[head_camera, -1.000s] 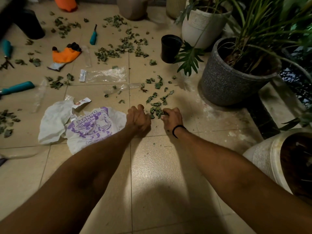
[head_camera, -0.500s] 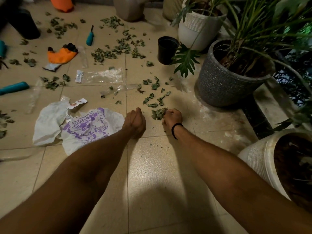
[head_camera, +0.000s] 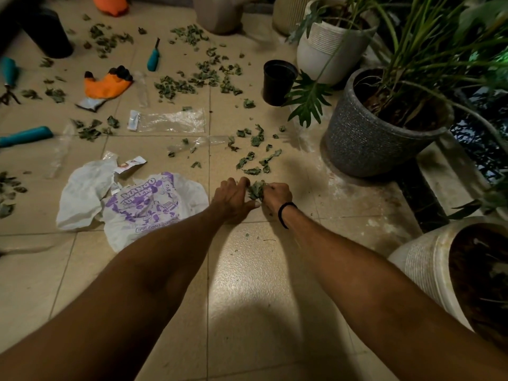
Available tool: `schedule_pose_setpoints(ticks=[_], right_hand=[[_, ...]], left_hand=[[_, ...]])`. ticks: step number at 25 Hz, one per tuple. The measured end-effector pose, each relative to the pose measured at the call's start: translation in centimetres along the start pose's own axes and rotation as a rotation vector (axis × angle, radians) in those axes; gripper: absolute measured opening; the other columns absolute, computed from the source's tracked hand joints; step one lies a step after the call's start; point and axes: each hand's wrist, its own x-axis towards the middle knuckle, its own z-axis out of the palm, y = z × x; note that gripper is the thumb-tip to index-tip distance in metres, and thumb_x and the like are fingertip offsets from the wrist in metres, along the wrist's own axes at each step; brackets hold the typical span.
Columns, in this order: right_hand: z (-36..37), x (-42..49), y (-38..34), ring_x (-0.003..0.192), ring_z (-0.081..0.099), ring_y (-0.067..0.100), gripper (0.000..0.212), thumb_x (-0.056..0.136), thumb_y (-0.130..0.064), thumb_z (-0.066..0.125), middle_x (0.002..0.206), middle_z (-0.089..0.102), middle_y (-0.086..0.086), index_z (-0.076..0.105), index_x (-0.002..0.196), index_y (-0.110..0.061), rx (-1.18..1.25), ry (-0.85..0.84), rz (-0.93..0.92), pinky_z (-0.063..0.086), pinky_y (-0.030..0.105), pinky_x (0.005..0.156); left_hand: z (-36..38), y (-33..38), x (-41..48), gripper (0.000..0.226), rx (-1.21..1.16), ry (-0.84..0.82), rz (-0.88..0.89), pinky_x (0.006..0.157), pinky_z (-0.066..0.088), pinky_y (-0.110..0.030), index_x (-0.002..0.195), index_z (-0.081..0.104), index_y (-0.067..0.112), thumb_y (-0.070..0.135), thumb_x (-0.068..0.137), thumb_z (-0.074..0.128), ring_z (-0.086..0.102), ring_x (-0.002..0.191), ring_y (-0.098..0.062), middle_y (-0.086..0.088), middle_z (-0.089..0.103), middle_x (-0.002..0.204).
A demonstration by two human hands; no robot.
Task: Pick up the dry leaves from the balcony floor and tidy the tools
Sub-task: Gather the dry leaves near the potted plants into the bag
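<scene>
Looking down on the balcony floor (head_camera: 261, 284): pale tiles, dim light. We note two bare arms reaching forward and meeting on one clump of leaves (head_camera: 256, 188), just right of a crumpled white bag (head_camera: 154, 204) with purple print.

Left grip (head_camera: 233, 198): knuckles up, fingers bent against the left side of the clump, thumb stretched below it toward the other hand. We read it as closed round the clump.

Right grip (head_camera: 276, 195): fingers curled into the clump from the right, holding it. A black wristband (head_camera: 286, 213) sits on that wrist. We cannot tell whether the clump is lifted or resting on the tiles.

Loose leaves: a small scatter (head_camera: 255, 149) just beyond the hands and a thicker patch (head_camera: 189, 83) further off. There are more leaves by the left edge (head_camera: 88, 132).

Tools: a teal-handled tool (head_camera: 153, 57) lies near the thick patch. An orange glove (head_camera: 105, 83) with dark fingertips lies to its left. A long teal handle (head_camera: 27, 136) lies at the left edge, well apart from the hands. A clear plastic sleeve (head_camera: 170, 121) lies flat beyond the bag.

Right side: a small black pot (head_camera: 279, 83) stands near a planted grey pot (head_camera: 379, 138), and a white ribbed pot (head_camera: 327, 48) stands behind them. A pale pot (head_camera: 428, 259) stands beside the right forearm.
</scene>
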Motion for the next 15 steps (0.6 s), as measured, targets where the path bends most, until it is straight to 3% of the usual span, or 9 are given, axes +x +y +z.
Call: schedule_pose_setpoints(ticks=[5,9,15], right_hand=[[-0.9,0.5,0.1,0.088,0.065,0.023,0.023,0.093,-0.012,0.046,0.095,0.071,0.008,0.068,0.097,-0.008,0.002,0.085,0.013,0.049,0.027,0.07],[-1.4,0.7,0.4,0.089,0.058,0.016,0.022,0.097,-0.012,0.047,0.096,0.063,0.0,0.067,0.104,-0.01,0.051,0.098,-0.007,0.045,0.023,0.075],[0.3,0.6,0.6,0.085,0.067,0.021,0.027,0.092,-0.034,0.064,0.086,0.072,0.005,0.072,0.084,-0.009,0.07,0.045,-0.054,0.055,0.032,0.08]], left_hand=[[0.3,-0.7,0.2,0.026,-0.117,0.079,-0.014,0.074,0.036,-0.035,0.113,0.046,0.015,0.038,0.104,0.039,0.046,0.087,-0.022,-0.013,0.055,0.104],[-0.8,-0.7,-0.3,0.023,-0.319,0.148,-0.001,0.064,0.038,-0.035,0.095,0.051,0.011,0.031,0.102,0.043,0.052,0.075,-0.022,-0.008,0.056,0.085],[-2.4,-1.3,1.3,0.012,-0.755,0.253,-0.373,0.063,0.037,-0.032,0.07,0.052,0.009,0.008,0.081,0.056,0.041,0.065,-0.019,-0.011,0.046,0.068]])
